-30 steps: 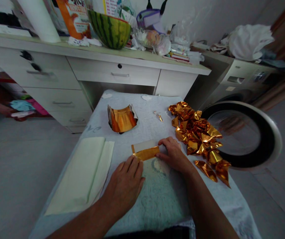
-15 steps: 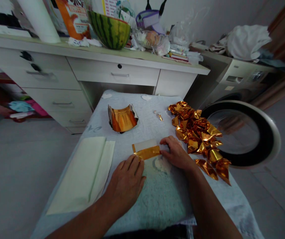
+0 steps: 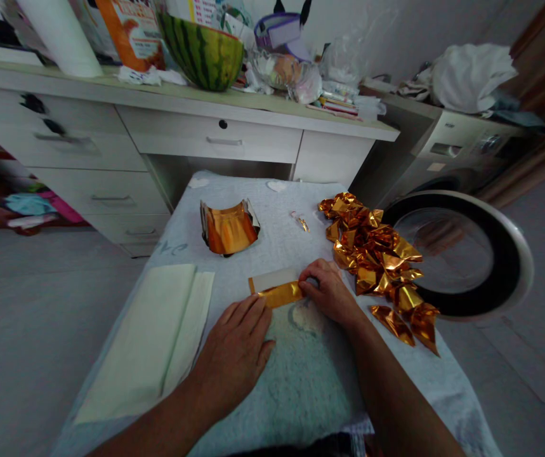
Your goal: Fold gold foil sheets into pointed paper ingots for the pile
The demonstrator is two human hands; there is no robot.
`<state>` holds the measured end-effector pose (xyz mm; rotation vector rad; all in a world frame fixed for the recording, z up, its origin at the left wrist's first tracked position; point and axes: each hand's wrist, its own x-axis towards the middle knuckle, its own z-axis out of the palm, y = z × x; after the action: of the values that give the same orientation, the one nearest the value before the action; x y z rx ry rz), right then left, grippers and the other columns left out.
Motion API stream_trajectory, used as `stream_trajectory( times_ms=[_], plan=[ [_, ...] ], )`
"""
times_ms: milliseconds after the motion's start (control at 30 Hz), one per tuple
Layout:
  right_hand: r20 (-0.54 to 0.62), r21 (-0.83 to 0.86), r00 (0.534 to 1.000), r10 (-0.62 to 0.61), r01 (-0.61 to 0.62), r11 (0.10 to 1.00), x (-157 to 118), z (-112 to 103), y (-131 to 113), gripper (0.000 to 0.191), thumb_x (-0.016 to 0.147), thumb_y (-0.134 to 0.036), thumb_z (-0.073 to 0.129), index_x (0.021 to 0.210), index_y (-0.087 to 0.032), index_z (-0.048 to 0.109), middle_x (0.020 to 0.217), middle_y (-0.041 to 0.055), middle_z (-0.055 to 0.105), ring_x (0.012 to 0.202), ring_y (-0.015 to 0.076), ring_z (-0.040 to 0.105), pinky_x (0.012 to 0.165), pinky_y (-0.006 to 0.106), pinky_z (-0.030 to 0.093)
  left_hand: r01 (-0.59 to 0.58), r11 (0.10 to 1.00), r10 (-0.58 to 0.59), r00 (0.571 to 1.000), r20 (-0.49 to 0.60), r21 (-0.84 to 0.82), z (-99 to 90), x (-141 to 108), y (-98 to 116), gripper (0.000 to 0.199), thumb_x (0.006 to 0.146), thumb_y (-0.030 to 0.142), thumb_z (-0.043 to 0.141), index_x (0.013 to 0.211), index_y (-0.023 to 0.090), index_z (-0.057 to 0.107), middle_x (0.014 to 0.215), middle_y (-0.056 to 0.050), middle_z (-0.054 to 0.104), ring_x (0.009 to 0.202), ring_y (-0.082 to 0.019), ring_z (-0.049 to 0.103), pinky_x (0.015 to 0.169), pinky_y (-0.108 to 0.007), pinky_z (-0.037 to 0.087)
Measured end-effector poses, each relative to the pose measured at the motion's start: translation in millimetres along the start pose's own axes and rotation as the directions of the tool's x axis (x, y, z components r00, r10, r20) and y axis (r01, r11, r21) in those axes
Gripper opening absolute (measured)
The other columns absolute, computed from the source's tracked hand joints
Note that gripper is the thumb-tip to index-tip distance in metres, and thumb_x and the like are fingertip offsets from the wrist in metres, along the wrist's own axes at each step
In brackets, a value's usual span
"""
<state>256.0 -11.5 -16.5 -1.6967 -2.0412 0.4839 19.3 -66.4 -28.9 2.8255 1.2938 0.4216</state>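
A small sheet of gold foil paper (image 3: 282,294) lies on the cloth-covered table, its near edge folded over so a gold band runs along a pale white face. My left hand (image 3: 238,346) rests flat, fingers stretched out, with its fingertips on the lower left corner of the sheet. At the right end of the band, my right hand (image 3: 327,289) pinches the foil paper between thumb and forefinger. A curved stack of gold foil sheets (image 3: 231,230) stands beyond the left hand. Folded gold foil pieces (image 3: 377,247) are heaped to the right of the right hand.
Pale folded paper sheets (image 3: 139,343) lie left of my left arm. Small foil scraps (image 3: 301,221) sit toward the table's far side. A washing machine's round open door (image 3: 514,254) borders the right side. Behind stands a white desk (image 3: 205,136) with half a watermelon (image 3: 200,54).
My right thumb and forefinger have closed on the band's right end, where the fingers were more spread before. The left hand stays on the sheet. The view has shifted slightly.
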Motion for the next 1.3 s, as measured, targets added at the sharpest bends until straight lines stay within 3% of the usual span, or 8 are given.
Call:
stream_trajectory(
  times_ms=[133,233,333,467,800,1300],
  plan=[
    [0.006,-0.003,1.0,0.013,-0.013,1.0,0.7,1.9,-0.6,0.009,0.086,-0.017,0.061,0.084,-0.021,0.068,0.095,0.0032,0.061,0.097,0.0204,0.048,0.09,0.036,0.032,0.025,1.0,-0.025,0.997,0.068,0.003,-14.0,10.8,8.7,0.043,0.087,0.029,0.064,0.128,0.017,0.057,0.132,-0.014,0.059,0.123,-0.032,0.052,0.106,-0.051,0.041],
    [0.006,-0.013,1.0,0.027,-0.026,1.0,1.1,2.7,-1.4,0.008,0.087,-0.018,0.061,0.084,-0.021,0.068,0.095,0.003,0.061,0.097,0.0202,0.048,0.09,0.036,0.032,0.034,0.999,-0.036,0.992,0.12,0.017,-20.6,29.7,22.7,0.031,0.086,0.026,0.062,0.116,0.014,0.063,0.12,-0.014,0.063,0.117,-0.034,0.054,0.101,-0.052,0.044],
    [0.002,-0.019,0.999,0.037,-0.037,0.999,1.3,3.3,-2.1,0.007,0.086,-0.018,0.061,0.083,-0.021,0.067,0.095,0.0026,0.06,0.096,0.0201,0.047,0.091,0.036,0.031,-0.037,0.999,0.039,0.994,0.102,-0.017,-15.7,49.5,33.9,0.027,0.089,0.013,0.051,0.113,0.013,0.063,0.116,-0.012,0.063,0.109,-0.029,0.056,0.095,-0.046,0.048],
    [0.005,-0.006,0.999,0.041,-0.041,0.999,1.5,3.4,-2.7,0.006,0.084,-0.017,0.062,0.082,-0.021,0.066,0.095,0.0026,0.059,0.097,0.0209,0.047,0.091,0.036,0.031,-0.046,0.998,0.049,0.997,0.066,-0.05,0.4,62.7,33.8,0.033,0.089,0.007,0.047,0.119,0.011,0.058,0.113,-0.011,0.063,0.101,-0.026,0.056,0.091,-0.044,0.05],
    [-0.01,0.039,1.0,0.022,-0.022,0.999,3.9,3.7,-1.7,0.008,0.083,-0.014,0.064,0.085,-0.021,0.067,0.094,0.0029,0.058,0.096,0.021,0.047,0.089,0.036,0.031,-0.085,0.994,0.084,0.996,-0.009,-0.07,18.2,66.1,16.8,0.031,0.093,0.005,0.044,0.119,0.014,0.058,0.114,-0.007,0.065,0.095,-0.022,0.057,0.083,-0.037,0.054],
    [0.024,-0.007,0.999,-0.031,0.031,0.999,11.0,6.6,4.3,0.009,0.084,-0.013,0.061,0.08,-0.019,0.066,0.093,0.0041,0.058,0.092,0.021,0.045,0.084,0.036,0.03,-0.105,0.993,0.109,0.992,0.063,-0.051,17.2,66.4,15.8,0.034,0.094,0.01,0.046,0.126,0.017,0.055,0.121,-0.007,0.063,0.099,-0.024,0.055,0.08,-0.04,0.051]
  ],
)
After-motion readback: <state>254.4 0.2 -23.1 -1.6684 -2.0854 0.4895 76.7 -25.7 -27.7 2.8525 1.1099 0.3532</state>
